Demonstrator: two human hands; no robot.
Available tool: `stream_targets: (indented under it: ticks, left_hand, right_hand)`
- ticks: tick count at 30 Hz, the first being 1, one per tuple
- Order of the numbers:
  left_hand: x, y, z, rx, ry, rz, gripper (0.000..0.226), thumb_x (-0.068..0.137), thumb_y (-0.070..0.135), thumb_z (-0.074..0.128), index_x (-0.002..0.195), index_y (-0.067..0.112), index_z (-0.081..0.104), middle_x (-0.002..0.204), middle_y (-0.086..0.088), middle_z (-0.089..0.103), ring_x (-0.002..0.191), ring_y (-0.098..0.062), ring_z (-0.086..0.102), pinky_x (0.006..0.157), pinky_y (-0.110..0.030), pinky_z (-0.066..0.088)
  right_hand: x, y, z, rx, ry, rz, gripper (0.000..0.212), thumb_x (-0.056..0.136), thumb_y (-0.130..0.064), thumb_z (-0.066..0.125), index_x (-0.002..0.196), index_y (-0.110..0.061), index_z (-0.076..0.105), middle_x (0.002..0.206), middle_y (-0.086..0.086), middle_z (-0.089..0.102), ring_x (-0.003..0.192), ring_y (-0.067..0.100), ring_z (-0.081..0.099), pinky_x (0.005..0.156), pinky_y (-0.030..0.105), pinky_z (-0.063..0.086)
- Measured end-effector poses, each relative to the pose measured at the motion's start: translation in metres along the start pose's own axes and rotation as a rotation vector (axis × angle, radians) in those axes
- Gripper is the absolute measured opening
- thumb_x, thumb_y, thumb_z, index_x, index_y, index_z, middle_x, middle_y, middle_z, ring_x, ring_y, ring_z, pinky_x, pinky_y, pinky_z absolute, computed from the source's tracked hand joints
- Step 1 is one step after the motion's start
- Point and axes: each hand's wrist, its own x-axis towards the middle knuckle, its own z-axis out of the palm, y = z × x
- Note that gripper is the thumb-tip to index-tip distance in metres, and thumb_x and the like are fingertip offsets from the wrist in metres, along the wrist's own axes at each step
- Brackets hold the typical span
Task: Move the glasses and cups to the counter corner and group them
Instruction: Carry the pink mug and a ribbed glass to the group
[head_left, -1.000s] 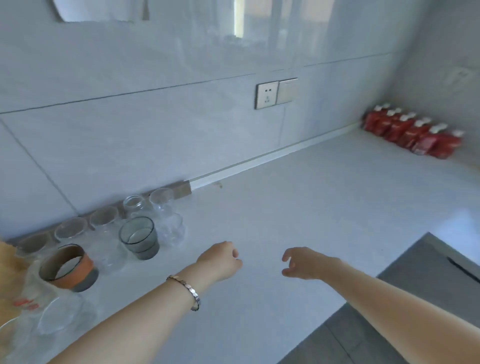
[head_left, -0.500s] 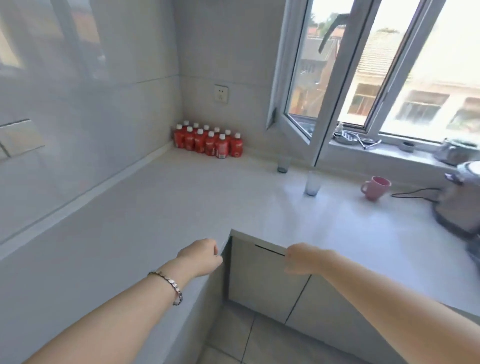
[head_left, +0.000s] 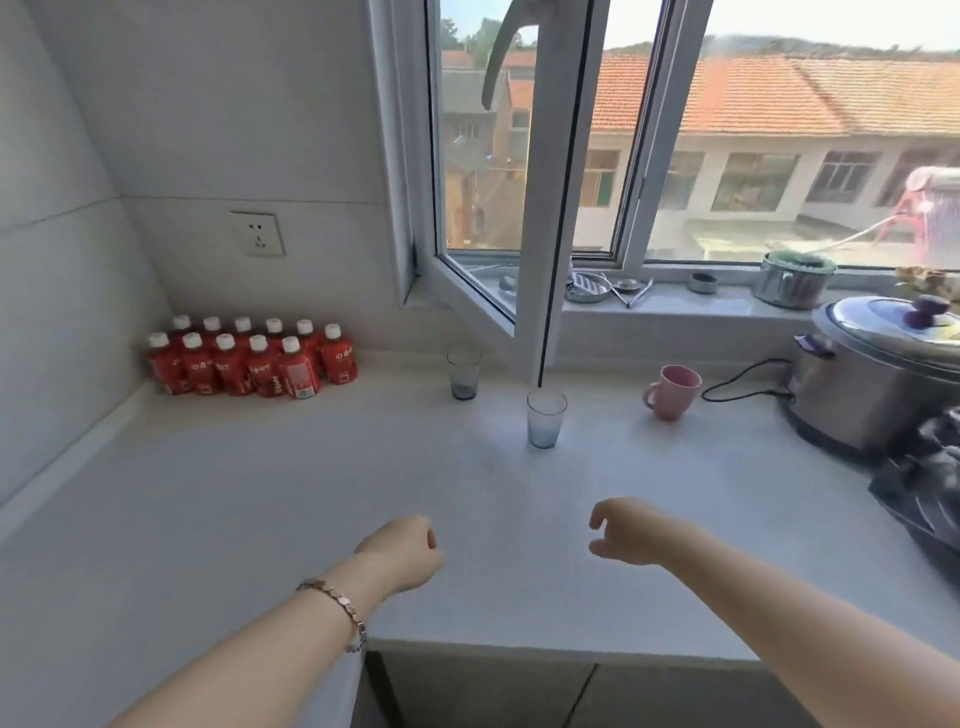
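Two clear bluish glasses stand on the white counter (head_left: 260, 519). One glass (head_left: 463, 375) is near the wall under the open window sash, the other glass (head_left: 545, 419) stands a bit closer to me. A pink mug (head_left: 672, 392) sits further right, handle to the left. My left hand (head_left: 404, 553), bracelet on the wrist, hovers over the counter with fingers loosely curled and nothing in it. My right hand (head_left: 631, 531) hovers to its right, fingers apart and curved, empty. Both hands are well short of the glasses.
Several red bottles (head_left: 249, 364) are packed in the far left corner. The open window sash (head_left: 535, 291) juts over the counter above the glasses. A steel cooker (head_left: 883, 374) with a black cord (head_left: 743, 387) stands at right, dark items beside it.
The view has swung right from the glasses along the left wall to the window side. Both hands stay empty and now hover nearer the two glasses and pink mug.
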Motion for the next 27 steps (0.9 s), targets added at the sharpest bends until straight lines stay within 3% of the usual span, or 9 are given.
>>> stream_targets:
  ticks: [5, 8, 15, 19, 24, 27]
  left_hand:
    - [0.064, 0.011, -0.02, 0.022, -0.035, 0.017, 0.026, 0.087, 0.024, 0.045, 0.107, 0.018, 0.059, 0.114, -0.004, 0.065, 0.104, -0.024, 0.06, 0.09, -0.029, 0.047]
    - [0.094, 0.014, -0.023, 0.028, -0.05, 0.022, 0.014, 0.088, 0.023, 0.045, 0.094, 0.024, 0.057, 0.114, -0.005, 0.066, 0.093, -0.022, 0.059, 0.083, -0.026, 0.046]
    - [0.153, 0.021, -0.018, -0.033, -0.046, -0.113, 0.028, 0.089, 0.026, 0.045, 0.113, 0.02, 0.058, 0.12, -0.002, 0.063, 0.108, -0.022, 0.06, 0.09, -0.028, 0.047]
    - [0.177, 0.039, -0.007, -0.11, -0.026, -0.171, 0.027, 0.089, 0.025, 0.046, 0.112, 0.019, 0.059, 0.117, -0.002, 0.065, 0.107, -0.021, 0.06, 0.09, -0.027, 0.048]
    - [0.196, 0.076, 0.009, -0.144, -0.026, -0.199, 0.025, 0.089, 0.025, 0.046, 0.108, 0.02, 0.06, 0.114, 0.0, 0.065, 0.105, -0.02, 0.061, 0.088, -0.026, 0.047]
    - [0.206, 0.101, 0.018, -0.159, -0.054, -0.194, 0.025, 0.089, 0.025, 0.047, 0.109, 0.019, 0.06, 0.113, 0.0, 0.065, 0.103, -0.019, 0.06, 0.085, -0.024, 0.046]
  right_hand:
    - [0.064, 0.005, -0.018, 0.141, 0.192, 0.084, 0.051, 0.087, -0.034, 0.056, 0.133, -0.016, 0.044, 0.132, 0.005, 0.053, 0.121, 0.022, 0.05, 0.097, 0.032, 0.042]
    - [0.106, 0.004, -0.03, 0.229, 0.262, 0.107, 0.066, 0.083, -0.037, 0.061, 0.139, -0.013, 0.036, 0.14, 0.005, 0.045, 0.126, 0.022, 0.046, 0.099, 0.034, 0.042]
    - [0.218, -0.004, -0.052, 0.458, 0.253, 0.086, 0.088, 0.068, -0.039, 0.078, 0.134, -0.007, 0.032, 0.139, 0.01, 0.037, 0.126, 0.026, 0.042, 0.097, 0.038, 0.045]
    - [0.269, 0.002, -0.054, 0.465, 0.164, 0.005, 0.111, 0.071, -0.042, 0.076, 0.148, -0.006, 0.005, 0.155, 0.007, 0.017, 0.141, 0.022, 0.025, 0.111, 0.038, 0.033]
    - [0.287, 0.022, -0.046, 0.455, 0.168, -0.099, 0.088, 0.07, -0.041, 0.074, 0.14, -0.012, 0.029, 0.138, 0.006, 0.041, 0.124, 0.024, 0.047, 0.098, 0.037, 0.045]
    - [0.277, 0.052, -0.041, 0.552, 0.164, -0.135, 0.085, 0.064, -0.036, 0.076, 0.136, -0.013, 0.037, 0.129, 0.005, 0.049, 0.119, 0.019, 0.05, 0.095, 0.03, 0.043]
